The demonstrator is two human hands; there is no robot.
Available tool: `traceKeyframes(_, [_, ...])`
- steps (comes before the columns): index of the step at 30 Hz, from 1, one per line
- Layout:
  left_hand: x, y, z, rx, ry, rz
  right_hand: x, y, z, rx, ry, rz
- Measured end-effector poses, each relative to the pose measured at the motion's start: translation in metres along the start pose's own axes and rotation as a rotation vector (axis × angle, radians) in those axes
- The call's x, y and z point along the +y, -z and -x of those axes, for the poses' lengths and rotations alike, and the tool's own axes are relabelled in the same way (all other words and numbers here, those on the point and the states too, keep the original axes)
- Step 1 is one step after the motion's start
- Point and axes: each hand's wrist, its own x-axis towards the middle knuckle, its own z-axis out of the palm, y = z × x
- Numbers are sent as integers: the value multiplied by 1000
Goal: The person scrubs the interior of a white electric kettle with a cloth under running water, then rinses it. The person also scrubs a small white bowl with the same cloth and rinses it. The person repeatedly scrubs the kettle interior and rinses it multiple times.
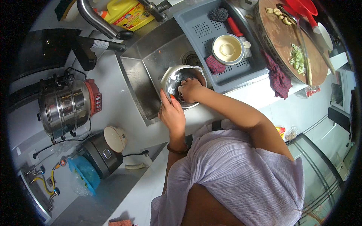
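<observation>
A round pot point(170, 79) with a shiny metal inside and a pale outer wall sits at the near right part of the stainless steel sink point(135, 76). My left hand point(172, 114) holds its left side, thumb at the rim and fingers along the outer wall. Inside the pot is my right hand point(191, 89), its fingers bent down against the inner surface. Whether those fingers hold anything is hidden. Part of the sink drain point(190, 58) shows just behind the pot.
Over the sink's right side lies a grey perforated tray point(202, 29) holding a cream bowl point(228, 49), steel wool point(218, 14) and a red-handled brush point(234, 26). A faucet point(96, 19) arches above. Chopped scallions point(297, 59) lie on a round cutting board point(277, 36). At left stands a steamer point(66, 107).
</observation>
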Motion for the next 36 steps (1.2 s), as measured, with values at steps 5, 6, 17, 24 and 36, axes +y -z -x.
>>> traceKeyframes(5, [-5,-1,0,30,-41,43,-2,3,31,84,90,-321])
traceKeyframes(6, [-5,-1,0,38,-53,43,-3,3,37,125,121,-395])
traceKeyframes(17, [-6,6,-1,-7,60,120,-30,-2,45,377,350,-1442])
traceKeyframes(24, [-8,8,-9,25,100,206,-36,-2,57,554,313,-1004])
traceKeyframes(36, [-9,6,-2,14,44,217,-29,-1,4,767,191,-1472])
